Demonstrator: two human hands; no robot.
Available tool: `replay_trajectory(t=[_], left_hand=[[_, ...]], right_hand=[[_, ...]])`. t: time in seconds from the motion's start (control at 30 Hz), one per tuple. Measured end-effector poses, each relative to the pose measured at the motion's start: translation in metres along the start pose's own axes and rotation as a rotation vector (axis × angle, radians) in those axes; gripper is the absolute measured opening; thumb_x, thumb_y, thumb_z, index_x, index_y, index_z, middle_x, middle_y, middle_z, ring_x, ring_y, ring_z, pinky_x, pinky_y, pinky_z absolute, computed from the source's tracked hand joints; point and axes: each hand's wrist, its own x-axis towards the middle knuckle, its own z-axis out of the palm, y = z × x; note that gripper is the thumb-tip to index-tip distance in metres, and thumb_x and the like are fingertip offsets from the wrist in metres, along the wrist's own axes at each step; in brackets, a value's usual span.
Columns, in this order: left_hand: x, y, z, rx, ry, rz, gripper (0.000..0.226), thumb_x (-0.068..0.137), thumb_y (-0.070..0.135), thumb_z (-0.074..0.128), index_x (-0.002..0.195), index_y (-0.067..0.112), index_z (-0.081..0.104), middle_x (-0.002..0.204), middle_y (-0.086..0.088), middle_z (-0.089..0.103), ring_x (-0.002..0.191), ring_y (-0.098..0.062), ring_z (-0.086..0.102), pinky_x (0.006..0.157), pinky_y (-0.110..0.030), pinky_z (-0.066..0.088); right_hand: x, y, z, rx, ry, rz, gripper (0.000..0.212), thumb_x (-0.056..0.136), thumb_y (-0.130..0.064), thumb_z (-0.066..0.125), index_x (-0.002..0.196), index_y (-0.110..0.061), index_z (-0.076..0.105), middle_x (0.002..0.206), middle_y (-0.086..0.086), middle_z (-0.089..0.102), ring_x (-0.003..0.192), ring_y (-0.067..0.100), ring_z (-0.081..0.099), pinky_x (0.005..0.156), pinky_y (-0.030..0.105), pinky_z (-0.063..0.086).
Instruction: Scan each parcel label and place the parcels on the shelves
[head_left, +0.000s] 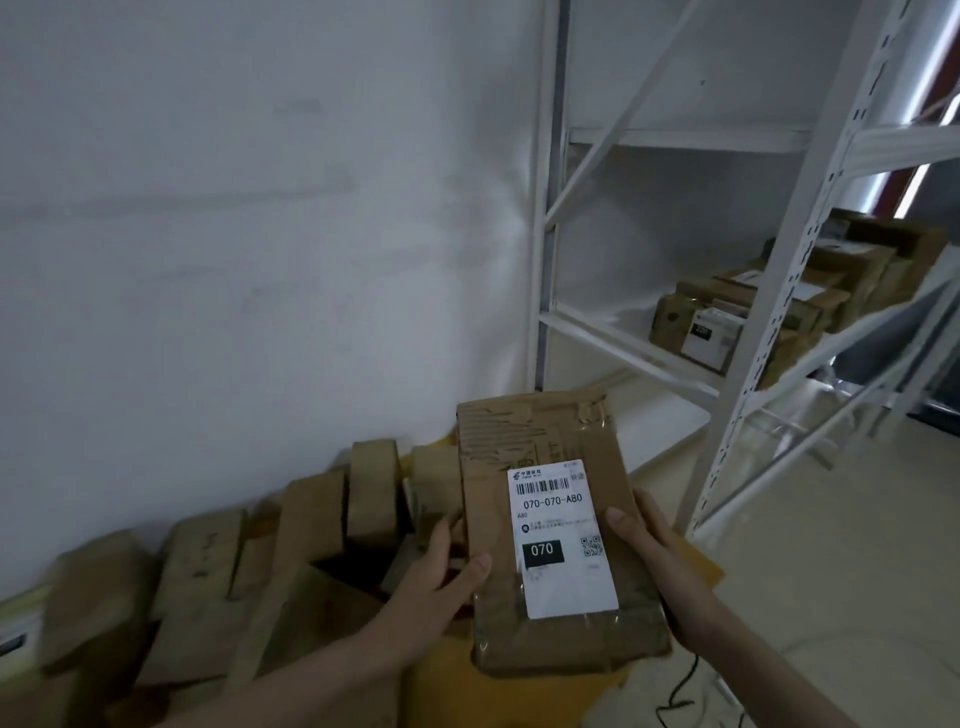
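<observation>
Both hands hold one cardboard parcel (550, 525) up in front of the camera: the left hand (441, 577) grips its left edge, thumb lying over the top face and fingers curled underneath, while the right hand (654, 551) clasps the right edge, thumb resting on the face just beside the label and fingers wrapped behind. That parcel is a flat, worn brown box with crumpled clear tape at its far corner, held lengthwise away from the body with its face turned upward. Its white label (561, 540) reads 070-070-A80 under a barcode, with a black block marked 070 and a small QR code lower down. Beneath the parcel lies something yellow-orange (452, 680), whose shape is too blurred to make out. To the left, a heap of more brown parcels (218, 582) leans and stacks against the base of a plain white wall (234, 208), some upright on edge, others tilted. Right of the wall stands a white metal shelving unit (628, 343) with perforated uprights and diagonal braces. Its middle shelf carries a row of cardboard boxes (769, 306) towards the right, the nearest bearing a white label; the left part of that shelf is bare white board. The floor (831, 571) is pale, and a thin black cable (680, 691) trails across it near the right forearm. Light in the room is dim and cool.
</observation>
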Motion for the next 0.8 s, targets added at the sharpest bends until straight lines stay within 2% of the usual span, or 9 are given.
replay_trajectory(t=[0.07,0.1,0.2,0.33,0.43,0.5,0.6,0.7,0.8], left_hand=[[-0.031,-0.005,-0.018,0.043,0.013,-0.014,0.068,0.085,0.065,0.054,0.139,0.048,0.017,0.133,0.017,0.052,0.116,-0.003,0.058,0.093,-0.024,0.053],[-0.047,-0.006,-0.027,0.053,0.02,-0.024,0.067,0.085,0.065,0.054,0.138,0.049,0.016,0.132,0.017,0.053,0.114,-0.002,0.059,0.09,-0.022,0.053],[-0.095,-0.006,-0.044,0.029,0.044,-0.044,0.059,0.092,0.044,0.051,0.137,0.043,0.013,0.119,0.024,0.058,0.101,0.01,0.061,0.076,-0.011,0.051],[-0.162,-0.008,-0.062,0.017,0.136,-0.001,0.054,0.094,0.033,0.053,0.135,0.042,0.02,0.122,0.029,0.051,0.094,0.026,0.053,0.071,-0.001,0.045],[-0.218,-0.013,-0.07,-0.06,0.173,0.0,0.058,0.087,0.041,0.056,0.132,0.05,0.022,0.114,0.035,0.059,0.101,0.02,0.055,0.077,-0.008,0.05],[-0.255,-0.018,-0.072,-0.092,0.218,0.007,0.053,0.084,0.043,0.054,0.127,0.052,0.025,0.103,0.045,0.059,0.102,0.017,0.057,0.078,-0.011,0.051],[-0.31,-0.027,-0.064,-0.148,0.254,-0.007,0.053,0.087,0.042,0.054,0.128,0.051,0.021,0.09,0.045,0.062,0.092,0.013,0.063,0.079,-0.018,0.052],[-0.36,-0.029,-0.046,-0.117,0.226,-0.006,0.066,0.079,0.049,0.055,0.135,0.05,0.02,0.097,0.035,0.064,0.09,0.01,0.063,0.081,-0.02,0.053],[-0.395,-0.033,-0.025,-0.082,0.143,-0.003,0.061,0.083,0.043,0.055,0.136,0.045,0.025,0.105,0.029,0.06,0.09,0.012,0.063,0.069,-0.011,0.052]], right_hand=[[-0.019,0.006,0.027,0.006,-0.011,0.021,0.086,0.06,-0.05,0.077,0.137,-0.035,0.042,0.114,0.004,0.07,0.098,0.028,0.07,0.075,0.041,0.058],[-0.029,0.008,0.039,0.01,-0.019,0.034,0.087,0.06,-0.05,0.078,0.137,-0.036,0.041,0.115,0.006,0.069,0.097,0.028,0.07,0.074,0.042,0.058],[-0.058,0.012,0.073,0.002,-0.037,0.058,0.075,0.073,-0.045,0.077,0.138,-0.036,0.04,0.118,0.008,0.066,0.094,0.027,0.071,0.069,0.037,0.059],[-0.097,0.015,0.113,-0.037,-0.097,0.077,0.07,0.078,-0.045,0.073,0.139,-0.035,0.039,0.121,0.01,0.064,0.095,0.028,0.071,0.074,0.041,0.058],[-0.129,0.017,0.143,-0.059,-0.141,0.068,0.065,0.078,-0.042,0.066,0.137,-0.036,0.04,0.119,0.008,0.065,0.096,0.027,0.07,0.08,0.044,0.057],[-0.155,0.022,0.161,-0.062,-0.183,0.058,0.066,0.079,-0.046,0.071,0.137,-0.036,0.041,0.118,0.007,0.067,0.098,0.028,0.07,0.084,0.046,0.056],[-0.2,0.033,0.178,-0.071,-0.209,0.035,0.071,0.071,-0.049,0.071,0.136,-0.035,0.044,0.118,0.008,0.067,0.101,0.031,0.068,0.089,0.052,0.053],[-0.256,0.047,0.178,-0.036,-0.175,0.035,0.075,0.067,-0.051,0.073,0.135,-0.031,0.047,0.119,0.009,0.067,0.104,0.033,0.067,0.091,0.053,0.052],[-0.321,0.061,0.166,0.003,-0.099,0.041,0.075,0.066,-0.052,0.073,0.133,-0.03,0.048,0.119,0.009,0.067,0.103,0.032,0.067,0.085,0.047,0.054]])
